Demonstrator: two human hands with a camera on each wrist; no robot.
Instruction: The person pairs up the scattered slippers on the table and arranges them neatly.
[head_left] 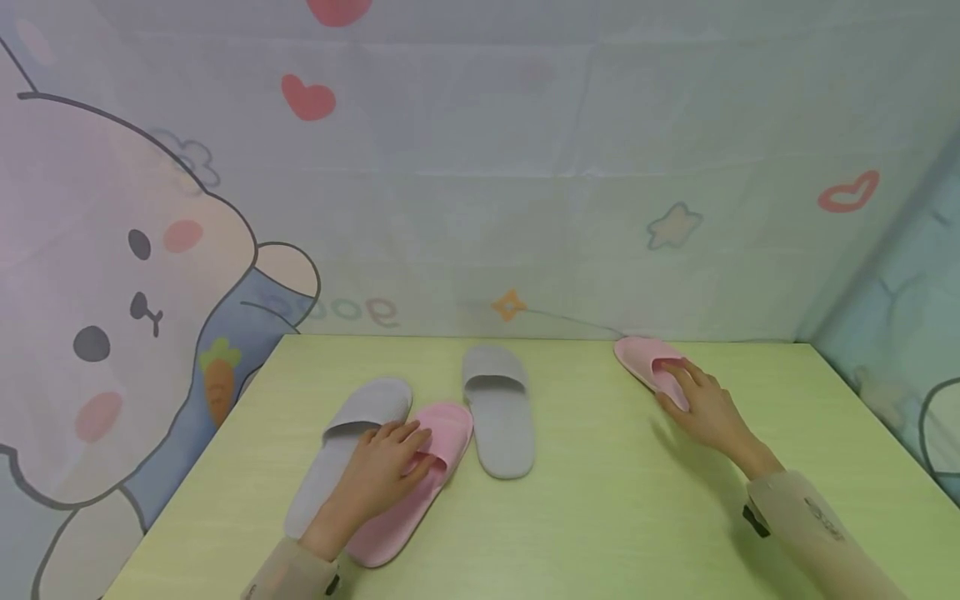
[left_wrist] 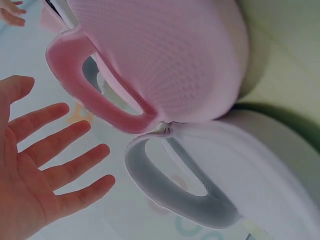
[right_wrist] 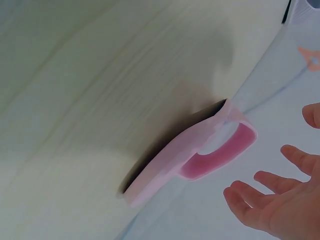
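Note:
Over the near pink slipper (head_left: 397, 521) hovers my left hand (head_left: 378, 471), its fingers spread; the left wrist view shows a gap between the left hand (left_wrist: 50, 165) and the pink slipper (left_wrist: 165, 55). A grey slipper (head_left: 371, 404) lies just left of that pink one, partly hidden by the hand and forearm. My right hand (head_left: 708, 408) reaches toward the other pink slipper (head_left: 643, 357) at the table's back edge. In the right wrist view the right hand (right_wrist: 280, 200) is apart from that pink slipper (right_wrist: 180, 155), fingers loosely bent and holding nothing.
A second grey slipper (head_left: 504, 425) lies near the table's middle, toe toward the back, close to the near pink slipper's toe. The pale yellow-green table (head_left: 600, 525) ends at a printed cloth backdrop (head_left: 480, 167), with another cloth (head_left: 915, 317) on the right.

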